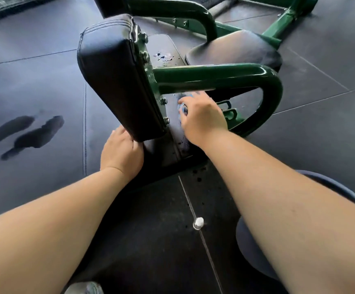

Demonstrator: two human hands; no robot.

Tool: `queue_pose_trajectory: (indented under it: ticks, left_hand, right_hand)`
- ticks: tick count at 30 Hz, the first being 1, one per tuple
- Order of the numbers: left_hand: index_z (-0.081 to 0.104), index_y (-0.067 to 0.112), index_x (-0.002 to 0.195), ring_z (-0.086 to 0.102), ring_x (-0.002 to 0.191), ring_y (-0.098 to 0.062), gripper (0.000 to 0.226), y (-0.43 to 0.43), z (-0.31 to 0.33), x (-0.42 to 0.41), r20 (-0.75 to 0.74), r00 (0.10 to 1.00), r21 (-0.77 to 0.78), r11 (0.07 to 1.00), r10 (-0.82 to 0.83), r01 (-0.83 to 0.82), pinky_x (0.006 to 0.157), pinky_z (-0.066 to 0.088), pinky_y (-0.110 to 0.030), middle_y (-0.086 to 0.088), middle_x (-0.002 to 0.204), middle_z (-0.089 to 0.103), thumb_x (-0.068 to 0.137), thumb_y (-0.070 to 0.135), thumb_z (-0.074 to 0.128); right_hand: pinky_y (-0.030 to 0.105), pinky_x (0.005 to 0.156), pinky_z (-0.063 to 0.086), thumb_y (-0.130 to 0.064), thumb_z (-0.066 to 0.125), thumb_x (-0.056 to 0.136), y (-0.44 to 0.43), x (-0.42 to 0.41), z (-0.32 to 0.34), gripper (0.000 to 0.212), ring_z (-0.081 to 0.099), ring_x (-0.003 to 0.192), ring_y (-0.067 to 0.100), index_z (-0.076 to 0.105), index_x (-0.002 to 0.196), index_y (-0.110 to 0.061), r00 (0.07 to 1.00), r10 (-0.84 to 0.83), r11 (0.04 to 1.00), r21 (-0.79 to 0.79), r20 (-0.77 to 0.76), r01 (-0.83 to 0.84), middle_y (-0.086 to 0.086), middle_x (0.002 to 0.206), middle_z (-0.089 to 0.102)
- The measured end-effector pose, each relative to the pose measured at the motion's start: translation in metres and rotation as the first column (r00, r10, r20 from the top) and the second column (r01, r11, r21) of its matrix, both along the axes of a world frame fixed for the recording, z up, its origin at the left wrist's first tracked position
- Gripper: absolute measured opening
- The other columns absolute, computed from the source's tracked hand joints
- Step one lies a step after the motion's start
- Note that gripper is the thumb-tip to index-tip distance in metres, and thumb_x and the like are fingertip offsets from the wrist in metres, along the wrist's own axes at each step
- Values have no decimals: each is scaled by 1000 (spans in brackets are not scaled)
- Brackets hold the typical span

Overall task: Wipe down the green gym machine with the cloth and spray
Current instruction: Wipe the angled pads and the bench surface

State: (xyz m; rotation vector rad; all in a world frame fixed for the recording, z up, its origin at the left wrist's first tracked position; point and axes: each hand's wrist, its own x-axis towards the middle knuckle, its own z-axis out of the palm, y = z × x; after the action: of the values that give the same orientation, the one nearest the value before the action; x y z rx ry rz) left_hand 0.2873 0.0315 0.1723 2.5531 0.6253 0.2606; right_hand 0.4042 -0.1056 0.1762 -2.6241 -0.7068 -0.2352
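The green gym machine (214,76) has a curved green tube frame, a black upright pad (113,81) and a black seat (236,49). My right hand (202,117) reaches under the green tube and grips a blue cloth (182,108), mostly hidden under the fingers, against the dark plate behind the pad. My left hand (122,153) holds the bottom corner of the upright pad, its fingers curled round the edge. Spray droplets (164,57) lie on the dark plate above the tube. No spray bottle is in view.
Dark rubber floor tiles surround the machine, with wet streaks (30,134) at the left. A white bolt head (198,222) sits in a floor seam near me. More green frame bars (278,28) run at the top right. My knee in dark fabric (257,251) is at the right.
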Motion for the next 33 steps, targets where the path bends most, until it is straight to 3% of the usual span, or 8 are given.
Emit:
queue_pose_trajectory:
  ticks: [4,7,9,13,19,23,26,33]
  left_hand:
    - [60,6,118,49,114,-36,31,3,-1,0,4,1000,-21,1000,-2,2,103,36,-45,-18,122,58,101,17,36]
    - [59,8,120,48,114,-35,32,4,-2,1,5,1000,-24,1000,-17,17,101,36,-42,-16,123,57,101,19,35]
    - [57,10,125,46,118,-34,35,4,-2,1,-8,999,-16,999,-31,31,100,35,-40,-14,128,55,102,20,32]
    - [57,8,124,45,120,-32,35,10,-8,0,-17,999,-17,999,-41,40,99,35,-40,-14,129,55,101,20,33]
    - [59,8,123,44,121,-30,37,13,-9,0,-34,998,-5,999,-43,43,102,34,-40,-12,128,56,101,23,33]
    - [59,3,119,44,118,-34,36,12,-10,2,-35,998,10,999,-51,51,102,32,-41,-18,125,56,101,18,31]
    - [58,4,122,43,118,-33,36,12,-10,2,-32,998,13,998,-57,57,101,31,-38,-19,126,56,101,15,32]
    - [53,12,134,38,128,-24,39,11,-10,0,-21,999,0,999,-42,42,106,28,-33,-8,137,51,102,22,31]
  right_hand:
    - [43,98,47,-21,47,90,-34,-63,-9,30,58,112,38,70,107,-11,972,224,972,55,75,-229,13,112,68]
    - [38,107,37,-29,42,96,-50,-64,1,36,54,124,30,67,119,-18,935,349,936,-60,66,-346,5,126,64]
    - [31,106,30,-28,45,99,-35,-32,10,33,50,127,25,61,128,-22,960,279,954,-108,-22,-280,2,134,59]
    - [30,92,41,-30,45,97,3,22,13,30,55,115,29,67,118,-25,994,-74,995,-73,-79,69,5,123,64]
    - [43,100,43,-34,42,91,-48,-65,-13,40,55,119,33,68,119,-21,944,320,947,-28,81,-319,5,131,61]
    - [45,118,18,-39,42,99,-37,-16,1,40,34,141,19,54,135,-30,971,229,963,-133,-64,-235,-5,149,45]
    - [40,117,15,-36,41,100,6,20,8,39,35,136,22,48,138,-33,987,104,975,-186,-124,-126,-4,146,46]
    - [48,118,9,-39,30,90,-52,-74,-2,53,27,145,25,50,139,-31,935,350,926,-130,-64,-355,-6,151,41]
